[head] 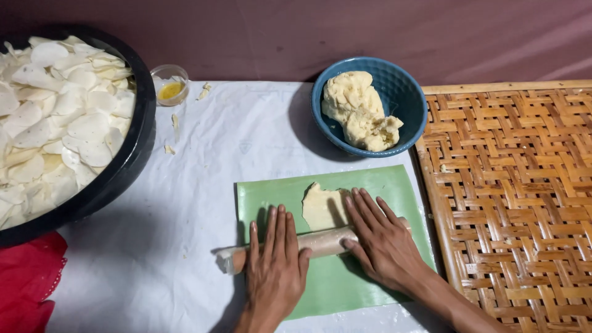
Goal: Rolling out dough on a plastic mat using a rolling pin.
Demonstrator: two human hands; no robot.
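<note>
My left hand [275,259] and my right hand [381,237] lie flat, fingers together, on top of a pale rolling pin [324,242] that rests across a green sheet [382,185]. Just beyond the pin a thin, flattened piece of pale dough [320,206] lies on the sheet, its near edge under the pin. A blue bowl [404,92] behind the sheet holds a lump of the same dough [357,108].
A large black basin [132,148] at the left is full of thin white dough discs [55,117]. A small clear cup with yellow liquid [169,86] stands behind it. A woven bamboo tray [518,197] lies at the right. White plastic [185,209] covers the table; red cloth [28,283] lies at the lower left.
</note>
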